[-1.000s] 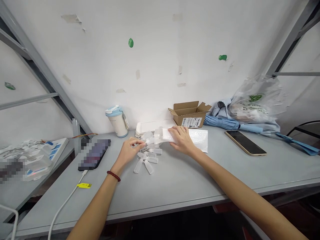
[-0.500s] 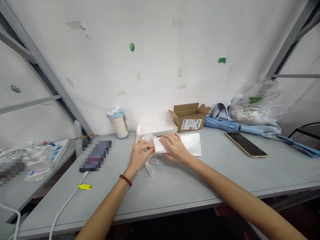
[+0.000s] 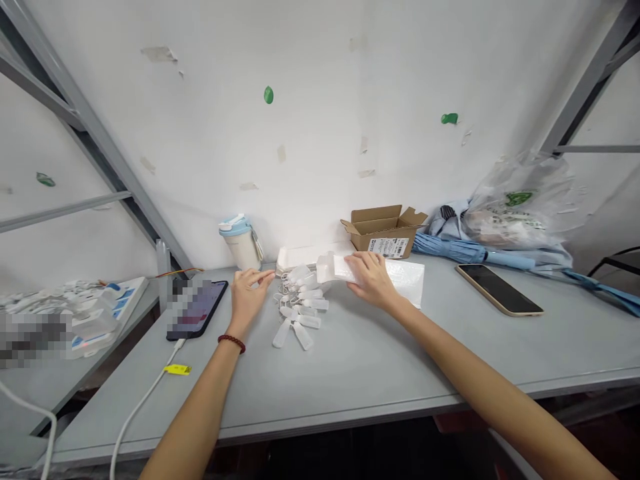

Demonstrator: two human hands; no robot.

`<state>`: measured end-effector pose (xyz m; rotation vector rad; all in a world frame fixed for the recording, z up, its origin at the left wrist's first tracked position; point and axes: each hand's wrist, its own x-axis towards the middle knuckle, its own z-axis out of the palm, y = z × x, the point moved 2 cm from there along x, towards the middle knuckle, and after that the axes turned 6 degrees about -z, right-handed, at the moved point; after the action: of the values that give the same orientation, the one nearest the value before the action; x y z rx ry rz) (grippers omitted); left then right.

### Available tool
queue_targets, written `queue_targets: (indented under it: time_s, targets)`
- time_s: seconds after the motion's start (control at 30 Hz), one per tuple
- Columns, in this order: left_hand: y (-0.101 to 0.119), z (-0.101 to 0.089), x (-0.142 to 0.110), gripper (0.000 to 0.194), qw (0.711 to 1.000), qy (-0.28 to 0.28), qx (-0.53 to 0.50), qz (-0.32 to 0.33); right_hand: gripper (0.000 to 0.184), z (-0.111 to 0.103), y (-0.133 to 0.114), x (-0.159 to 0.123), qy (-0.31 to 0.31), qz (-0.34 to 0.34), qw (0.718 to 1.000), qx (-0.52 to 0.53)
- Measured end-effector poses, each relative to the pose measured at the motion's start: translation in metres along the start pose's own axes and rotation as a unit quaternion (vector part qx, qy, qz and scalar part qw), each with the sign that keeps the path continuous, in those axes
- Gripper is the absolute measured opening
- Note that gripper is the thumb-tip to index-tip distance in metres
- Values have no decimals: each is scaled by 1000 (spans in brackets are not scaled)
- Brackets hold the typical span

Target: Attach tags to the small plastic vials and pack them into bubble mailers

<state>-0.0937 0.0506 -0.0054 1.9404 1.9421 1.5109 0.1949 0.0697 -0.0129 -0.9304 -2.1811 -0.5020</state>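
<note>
The right hand pinches a white bubble-padded envelope, the left hand, fingers pressed together, beside slim translucent plastic tags.

A white wall dotted with tape scraps rises behind a gray desk, metal framing upper left and right.

1. Envelope, centre: white, plastic-looking, its surface bubbled and softly glossy.
2. Tags, left of centre: smooth, frosted, translucent plastic.
3. Tabletop, across the lower frame: smooth grey, with a low sheen.
4. Box, right of centre: matt brown cardboard; its label looks like white paper.
5. Umbrella, right: gathered blue cloth.
6. Bag, far right: thin, crinkled, shiny see-through plastic.
7. Phone, right: glossy, glass-like black screen.
8. Beam, upper left: smooth grey metal.
</note>
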Motion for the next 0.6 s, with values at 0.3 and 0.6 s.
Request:
queue_targets:
  time_s: [0.3,0.6]
  targets:
    - [-16,24,5,23,994,-76,56,-47,42,4,7,0,-12,14,1000,-12]
    - [-12,27,5,26,992,-74,-84,-62,43,7,-1,-1,-25,-2,1000,14]
